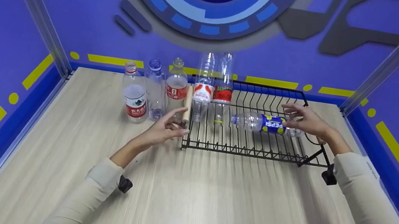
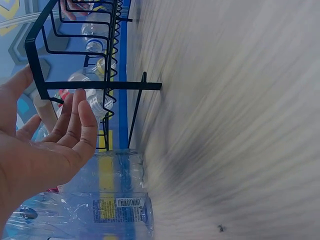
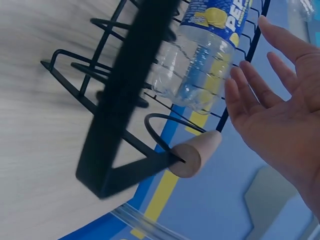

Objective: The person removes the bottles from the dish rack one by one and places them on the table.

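Observation:
A black wire rack (image 1: 248,152) with wooden handles stands on the table. Inside it a clear Pepsi bottle (image 1: 274,125) with a blue label lies on its side, its neck to the left. My right hand (image 1: 305,121) is beside this bottle's base, fingers spread and slightly bent, gripping nothing; the wooden handle (image 3: 192,157) lies below it in the right wrist view. At the rack's left end my left hand (image 1: 160,130) has loosely bent fingers near the wooden handle (image 1: 188,104). Its fingertips are close to the black frame (image 2: 75,85); whether they touch it I cannot tell.
Two clear bottles, one with a white and red label (image 1: 203,92) and one with a red label (image 1: 222,93), are at the rack's left part. Left of the rack stand a red-labelled bottle (image 1: 176,92), a bluish bottle (image 1: 155,94) and a white-and-red-labelled bottle (image 1: 135,99).

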Motion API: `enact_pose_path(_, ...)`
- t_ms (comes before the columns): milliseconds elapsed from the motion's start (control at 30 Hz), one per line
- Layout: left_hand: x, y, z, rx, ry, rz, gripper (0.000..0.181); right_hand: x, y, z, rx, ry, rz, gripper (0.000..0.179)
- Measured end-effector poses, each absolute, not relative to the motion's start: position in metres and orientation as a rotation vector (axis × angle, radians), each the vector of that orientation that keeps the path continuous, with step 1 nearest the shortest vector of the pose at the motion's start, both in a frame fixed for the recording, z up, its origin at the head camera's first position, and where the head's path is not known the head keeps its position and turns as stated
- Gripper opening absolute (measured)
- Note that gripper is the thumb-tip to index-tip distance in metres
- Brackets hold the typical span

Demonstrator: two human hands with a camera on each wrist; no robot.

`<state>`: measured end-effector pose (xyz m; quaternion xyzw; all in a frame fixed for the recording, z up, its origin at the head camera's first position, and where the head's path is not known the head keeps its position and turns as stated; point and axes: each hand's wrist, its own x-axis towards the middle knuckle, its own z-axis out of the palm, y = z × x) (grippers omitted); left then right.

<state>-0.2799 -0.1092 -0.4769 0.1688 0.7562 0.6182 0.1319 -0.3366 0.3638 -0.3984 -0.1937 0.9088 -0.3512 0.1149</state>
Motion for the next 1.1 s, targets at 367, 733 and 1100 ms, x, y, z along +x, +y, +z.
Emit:
enact_pose_path(367,-0.282,-0.105,-0.474,0.471,2.149,1.798,0.077,-0.335,0.366,-0.411,-0.556,2.642,-0.849,0.068)
enact_pose_path(733,-0.281,-0.106,-0.476,0.47,2.171,1.788,0.076,-0.332,0.362,-0.41,-0.522,2.575,-0.799,0.074)
enact_pose_path(1100,-0.279,-0.11,-0.476,0.442,2.178,1.78,0.076,-0.319,0.374,-0.394,-0.486,2.598,-0.906,0.074)
